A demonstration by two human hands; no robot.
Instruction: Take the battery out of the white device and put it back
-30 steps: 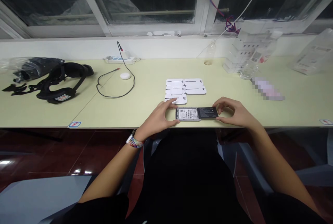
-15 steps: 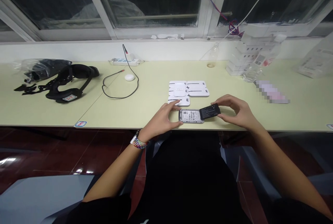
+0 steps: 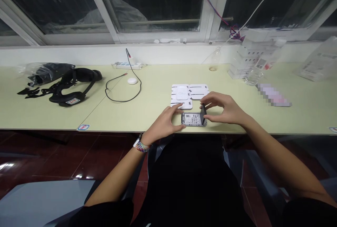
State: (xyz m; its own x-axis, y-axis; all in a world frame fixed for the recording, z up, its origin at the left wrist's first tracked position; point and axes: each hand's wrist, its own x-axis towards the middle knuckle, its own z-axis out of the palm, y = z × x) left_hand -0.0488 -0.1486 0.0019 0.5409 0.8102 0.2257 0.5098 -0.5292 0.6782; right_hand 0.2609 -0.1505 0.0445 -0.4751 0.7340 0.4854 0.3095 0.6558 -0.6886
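Observation:
A small grey device [image 3: 193, 119] with white printed labels inside lies near the table's front edge. My left hand [image 3: 164, 123] grips its left end between thumb and fingers. A black battery [image 3: 203, 114] stands nearly upright on the device's right part, pinched by my right hand [image 3: 222, 109]. Just behind, white flat devices [image 3: 199, 91] with black stripes lie in a group, and a smaller white rounded piece [image 3: 182, 93] rests on top of the left ones.
On the left lie a black headset strap [image 3: 68, 97] and a plastic bag [image 3: 48, 72]. A black cable [image 3: 123, 100] curls round a white oval object [image 3: 132, 80]. White boxes [image 3: 240, 65], a bottle [image 3: 255, 74] and a pixelated flat item [image 3: 273, 95] are at right.
My right hand has moved left and tipped the battery from a slanting, face-up pose to nearly upright over the device. My left hand keeps its grip. The view has shifted slightly.

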